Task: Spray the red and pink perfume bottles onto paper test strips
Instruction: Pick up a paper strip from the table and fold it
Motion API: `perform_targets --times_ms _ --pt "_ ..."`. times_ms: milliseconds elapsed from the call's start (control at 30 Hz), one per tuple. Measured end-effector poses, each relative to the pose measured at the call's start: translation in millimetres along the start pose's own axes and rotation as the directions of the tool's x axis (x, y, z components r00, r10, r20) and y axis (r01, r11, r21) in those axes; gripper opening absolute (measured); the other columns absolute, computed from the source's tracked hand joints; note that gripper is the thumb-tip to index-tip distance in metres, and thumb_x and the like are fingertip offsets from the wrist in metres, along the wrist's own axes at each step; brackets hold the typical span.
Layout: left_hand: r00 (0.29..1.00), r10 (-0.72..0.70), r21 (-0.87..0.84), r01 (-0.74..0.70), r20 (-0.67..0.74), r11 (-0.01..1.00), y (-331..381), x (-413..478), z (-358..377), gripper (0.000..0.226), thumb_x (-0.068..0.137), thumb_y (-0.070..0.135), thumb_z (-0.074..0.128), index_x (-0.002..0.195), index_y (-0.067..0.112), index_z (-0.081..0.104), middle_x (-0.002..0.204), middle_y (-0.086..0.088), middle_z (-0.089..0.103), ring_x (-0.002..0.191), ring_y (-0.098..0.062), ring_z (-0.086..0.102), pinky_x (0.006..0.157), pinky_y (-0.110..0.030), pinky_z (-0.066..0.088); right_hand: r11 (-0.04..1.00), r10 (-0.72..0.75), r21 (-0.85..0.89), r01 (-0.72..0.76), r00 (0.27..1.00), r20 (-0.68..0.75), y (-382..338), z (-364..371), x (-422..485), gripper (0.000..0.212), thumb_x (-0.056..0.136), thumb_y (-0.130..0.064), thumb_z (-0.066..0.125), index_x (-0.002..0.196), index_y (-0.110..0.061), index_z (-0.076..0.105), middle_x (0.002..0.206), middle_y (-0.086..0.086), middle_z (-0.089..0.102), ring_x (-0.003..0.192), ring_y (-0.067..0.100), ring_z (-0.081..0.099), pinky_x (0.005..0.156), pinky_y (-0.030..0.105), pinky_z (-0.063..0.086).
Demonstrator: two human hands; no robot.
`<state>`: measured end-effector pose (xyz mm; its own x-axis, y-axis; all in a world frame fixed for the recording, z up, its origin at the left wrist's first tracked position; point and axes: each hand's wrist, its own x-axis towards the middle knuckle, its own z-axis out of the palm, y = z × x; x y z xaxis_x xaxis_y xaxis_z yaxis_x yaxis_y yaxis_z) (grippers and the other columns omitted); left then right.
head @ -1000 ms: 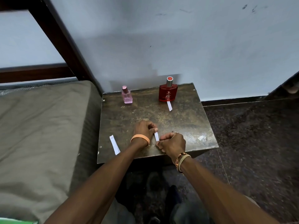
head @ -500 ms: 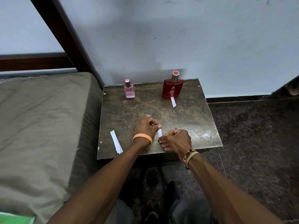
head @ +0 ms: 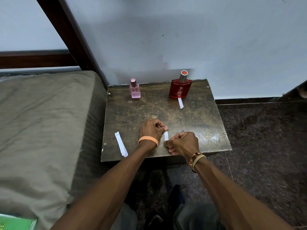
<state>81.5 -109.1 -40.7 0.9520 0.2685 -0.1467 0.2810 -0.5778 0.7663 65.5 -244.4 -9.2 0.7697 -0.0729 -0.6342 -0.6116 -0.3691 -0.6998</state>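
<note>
Left hand (head: 152, 128): fingers curled, pinching the far end of a short white paper strip (head: 166, 136) near the table's (head: 191, 123) near edge.
Right hand (head: 182, 143): fingers curled, pinching the near end of the same strip, so both hands hold it between them.
Pink bottle (head: 134, 89): upright by the far left corner, untouched.
Red bottle (head: 180, 87): upright at the far edge, towards the right corner; a second strip (head: 180, 103) lies just in front of it.
Spare strips (head: 121, 144): lying near the near left corner.
Bed (head: 41, 122): its mattress lies along the table's left edge.
Step in hand: probably readying this strip for the pink bottle, since the red one seems to have its strip.
Doing it well: keep one hand on the very end, leaving most of the paper bare; free the other hand for the bottle; aim the nozzle at the bare end, away from the fingers; press briefly.
</note>
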Motion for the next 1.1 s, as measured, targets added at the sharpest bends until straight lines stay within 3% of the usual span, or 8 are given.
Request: perform_targets --times_ms 200,433,533,633,733,933,1100 --pt "1.0 0.001 -0.014 -0.001 0.004 1.0 1 -2 -2 0.011 0.072 0.025 0.08 0.071 0.022 0.07 0.06 0.019 0.058 0.053 0.006 0.051 0.051 -0.007 0.038 0.999 0.011 0.035 -0.011 1.0 0.019 0 -1 0 0.02 0.062 -0.006 0.088 0.072 0.0 0.071 0.062 0.011 0.072 0.055 0.02 0.072 0.052 0.029 0.058" --pt "0.999 -0.02 -0.044 0.021 0.04 0.999 1 0 -4 0.011 0.073 0.024 0.08 0.074 0.019 0.071 0.069 0.009 0.067 0.057 0.0 0.054 0.056 -0.016 0.047 0.998 0.014 0.054 -0.016 0.999 0.041 0 -3 -1 0.02 0.063 -0.007 0.087 0.074 0.0 0.071 0.064 0.011 0.073 0.058 0.022 0.073 0.055 0.031 0.059" --pt "0.995 -0.075 -0.153 0.084 0.063 0.985 8 -3 -12 0.01 0.074 0.02 0.079 0.076 0.014 0.071 0.072 0.0 0.069 0.061 -0.008 0.059 0.06 -0.023 0.052 0.995 0.014 0.095 -0.021 0.997 0.074 -2 -6 -4 0.022 0.064 -0.009 0.086 0.075 0.0 0.07 0.068 0.013 0.074 0.058 0.024 0.072 0.053 0.03 0.057" --pt "0.993 -0.112 -0.286 0.117 0.032 0.951 16 -9 -26 0.007 0.077 0.012 0.075 0.08 0.012 0.069 0.073 0.0 0.067 0.065 -0.009 0.061 0.061 -0.018 0.05 0.988 0.0 0.151 -0.011 0.998 0.069 -4 -13 -11 0.021 0.07 -0.015 0.084 0.078 0.0 0.07 0.069 0.015 0.074 0.056 0.022 0.07 0.053 0.029 0.056" --pt "0.999 -0.039 -0.286 0.039 0.006 0.958 24 -19 -49 0.01 0.078 0.01 0.074 0.087 0.008 0.07 0.078 -0.002 0.068 0.07 -0.008 0.06 0.062 -0.009 0.048 0.976 -0.05 0.213 0.047 0.999 0.012 -5 -25 -22 0.02 0.073 -0.016 0.081 0.081 -0.002 0.068 0.068 0.014 0.073 0.053 0.021 0.067 0.05 0.027 0.053" --pt "0.988 -0.003 -0.244 -0.035 -0.152 0.969 34 -21 -110 0.013 0.078 0.008 0.073 0.091 0.007 0.07 0.08 -0.004 0.068 0.071 -0.01 0.06 0.066 -0.013 0.049 0.963 -0.181 0.198 0.181 0.983 -0.015 -34 -34 -43 0.018 0.076 -0.014 0.081 0.073 -0.007 0.065 0.063 0.011 0.069 0.049 0.018 0.059 0.05 0.027 0.049" --pt "0.96 -0.07 -0.18 0.021 -0.272 0.984 28 -6 -143 0.014 0.079 0.014 0.072 0.093 0.012 0.07 0.081 -0.003 0.07 0.074 -0.013 0.064 0.074 -0.022 0.052 0.887 -0.456 -0.071 0.456 0.89 0.021 -81 -9 -50 0.014 0.078 -0.022 0.081 0.076 -0.012 0.071 0.07 0.005 0.073 0.058 0.019 0.069 0.056 0.03 0.056"
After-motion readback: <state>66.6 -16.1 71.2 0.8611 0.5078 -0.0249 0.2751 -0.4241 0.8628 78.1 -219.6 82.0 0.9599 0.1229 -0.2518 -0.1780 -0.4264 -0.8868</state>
